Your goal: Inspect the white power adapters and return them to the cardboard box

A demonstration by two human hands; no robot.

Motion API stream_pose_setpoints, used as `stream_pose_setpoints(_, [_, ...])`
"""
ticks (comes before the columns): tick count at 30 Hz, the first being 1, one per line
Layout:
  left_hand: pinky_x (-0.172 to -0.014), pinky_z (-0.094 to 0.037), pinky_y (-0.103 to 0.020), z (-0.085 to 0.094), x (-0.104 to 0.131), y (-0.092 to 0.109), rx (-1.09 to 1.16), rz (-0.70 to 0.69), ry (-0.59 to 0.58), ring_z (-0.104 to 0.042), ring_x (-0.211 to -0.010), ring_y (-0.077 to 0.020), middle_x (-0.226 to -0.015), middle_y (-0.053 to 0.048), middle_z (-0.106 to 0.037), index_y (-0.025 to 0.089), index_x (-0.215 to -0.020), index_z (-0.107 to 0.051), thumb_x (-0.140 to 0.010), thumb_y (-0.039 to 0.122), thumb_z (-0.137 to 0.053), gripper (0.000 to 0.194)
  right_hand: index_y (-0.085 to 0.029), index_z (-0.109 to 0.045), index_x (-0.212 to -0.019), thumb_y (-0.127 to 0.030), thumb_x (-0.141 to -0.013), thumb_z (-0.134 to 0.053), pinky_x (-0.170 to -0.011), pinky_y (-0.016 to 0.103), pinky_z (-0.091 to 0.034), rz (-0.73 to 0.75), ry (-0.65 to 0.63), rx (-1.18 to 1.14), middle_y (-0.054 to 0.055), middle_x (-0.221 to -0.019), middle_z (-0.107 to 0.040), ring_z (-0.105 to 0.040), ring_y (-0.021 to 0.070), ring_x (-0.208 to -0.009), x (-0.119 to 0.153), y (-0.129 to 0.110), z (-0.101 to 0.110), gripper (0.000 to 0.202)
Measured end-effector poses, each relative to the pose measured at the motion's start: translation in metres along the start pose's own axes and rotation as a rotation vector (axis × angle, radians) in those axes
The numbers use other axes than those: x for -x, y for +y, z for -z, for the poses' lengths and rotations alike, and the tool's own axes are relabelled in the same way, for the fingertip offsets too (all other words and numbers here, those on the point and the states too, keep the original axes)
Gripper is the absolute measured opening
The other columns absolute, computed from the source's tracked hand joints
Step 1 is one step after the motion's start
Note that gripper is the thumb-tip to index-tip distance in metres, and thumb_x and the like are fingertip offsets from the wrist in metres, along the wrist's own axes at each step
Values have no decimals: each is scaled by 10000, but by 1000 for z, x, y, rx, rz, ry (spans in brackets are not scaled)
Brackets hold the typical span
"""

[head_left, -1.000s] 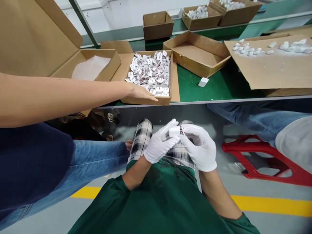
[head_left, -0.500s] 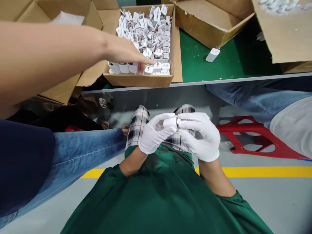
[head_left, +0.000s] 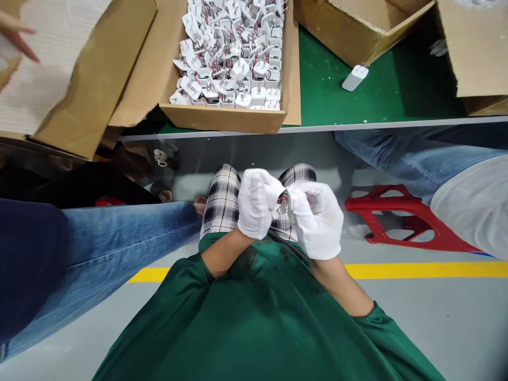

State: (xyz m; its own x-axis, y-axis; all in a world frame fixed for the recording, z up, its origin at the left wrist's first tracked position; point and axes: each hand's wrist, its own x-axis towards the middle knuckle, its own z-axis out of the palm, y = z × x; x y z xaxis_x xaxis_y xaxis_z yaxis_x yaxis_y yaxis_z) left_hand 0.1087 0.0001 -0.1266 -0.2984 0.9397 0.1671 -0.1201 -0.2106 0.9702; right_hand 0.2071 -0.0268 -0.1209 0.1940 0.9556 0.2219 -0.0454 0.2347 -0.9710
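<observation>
Both my hands wear white gloves and meet above my lap. My left hand (head_left: 256,203) is closed around the white body of a small charger (head_left: 274,197). At its open right end, dark parts and a red wire show. My right hand (head_left: 316,219) pinches the charger's end piece, with thumb and fingers pressed together beside the wires. Much of the charger is hidden by the gloves. Beyond my hands, a cardboard box (head_left: 226,117) holds several white chargers (head_left: 240,69), many with plug caps hanging on red and black wires.
A single white charger (head_left: 355,78) lies on the green table (head_left: 323,100). More cardboard boxes (head_left: 353,39) stand at the right and left. A person's hand (head_left: 16,34) is at the upper left. A red stool (head_left: 413,217) and a seated person are at the right.
The other person's arm has withdrawn from the charger box to the upper left. My left fingers have curled closed, and the charger's wired end now shows. The view has shifted slightly.
</observation>
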Motion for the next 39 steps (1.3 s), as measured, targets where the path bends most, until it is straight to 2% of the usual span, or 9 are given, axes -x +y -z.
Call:
stream_pose_setpoints(4, [-560, -458, -266, -5, -4, 5, -9, -9, -80, -515, -601, -117, -730, -19, -536, 200, -782, -539, -1011, 563, -309, 487, -309, -642, -964, -216, -921, -627, -568, 328, -552, 109, 80, 65, 0, -835, -702, -651, 152, -631, 5, 1, -6, 104])
stream_pose_setpoints(8, [-550, -462, -262, -6, -3, 11, -27, -14, -181, -514, -573, -112, -726, -12, -549, 195, -776, -553, -1017, 526, -322, 471, -298, -648, -954, -192, -901, -645, -585, 318, -546, 227, 154, 213, -5, -811, -697, -657, 154, -659, 5, 1, -4, 119])
stream_pose_setpoints(15, [-639, -519, -290, -10, 1, 11, -73, -74, -101, -590, -669, -139, -737, -17, -603, 205, -788, -553, -1022, 516, -329, 449, -246, -651, -908, -200, -878, -672, -586, 280, -494, 283, 196, 384, -37, -760, -672, -629, 125, -641, 8, 2, -5, 59])
stream_pose_setpoints(19, [-695, -522, -314, -9, 5, 7, -57, -76, -87, -603, -702, -156, -752, -32, -610, 211, -802, -566, -997, 571, -361, 458, -211, -656, -827, -221, -870, -675, -576, 283, -456, 223, 160, 397, -29, -698, -638, -592, 123, -610, 8, -3, -6, 49])
stream_pose_setpoints(22, [-716, -519, -326, -7, 8, 6, -41, -85, -84, -620, -736, -170, -796, -53, -630, 213, -833, -589, -1006, 530, -372, 422, -212, -636, -790, -250, -879, -666, -567, 299, -445, 174, 149, 346, -20, -685, -627, -580, 135, -600, 8, -5, -6, 102])
stream_pose_setpoints(25, [-676, -505, -315, -6, 10, 8, 0, -96, -62, -616, -706, -157, -800, -42, -647, 217, -855, -610, -1019, 479, -373, 389, -250, -600, -805, -259, -884, -668, -526, 302, -452, 163, 131, 191, -29, -694, -623, -571, 140, -576, 8, -3, -6, 105])
stream_pose_setpoints(29, [-656, -491, -313, -7, 10, 13, -7, -56, -46, -585, -653, -154, -728, -22, -629, 214, -803, -604, -1002, 521, -393, 423, -287, -587, -850, -312, -912, -641, -492, 308, -491, 50, 89, -6, -22, -745, -660, -593, 141, -547, 6, 0, -6, 86])
stream_pose_setpoints(34, [-665, -492, -294, -4, 9, 12, -4, -60, -44, -603, -688, -140, -807, -22, -647, 213, -837, -609, -1009, 505, -389, 404, -280, -635, -878, -268, -883, -684, -604, 326, -539, 97, 164, 129, 1, -830, -692, -662, 163, -688, 5, -5, -4, 51])
stream_pose_setpoints(39, [-656, -495, -272, -1, 11, 7, 9, -110, -100, -609, -716, -125, -833, -24, -624, 205, -890, -600, -1031, 444, -362, 365, -290, -638, -888, -267, -889, -670, -606, 357, -534, 148, 170, 220, 16, -819, -700, -659, 189, -679, 5, -8, -4, 39])
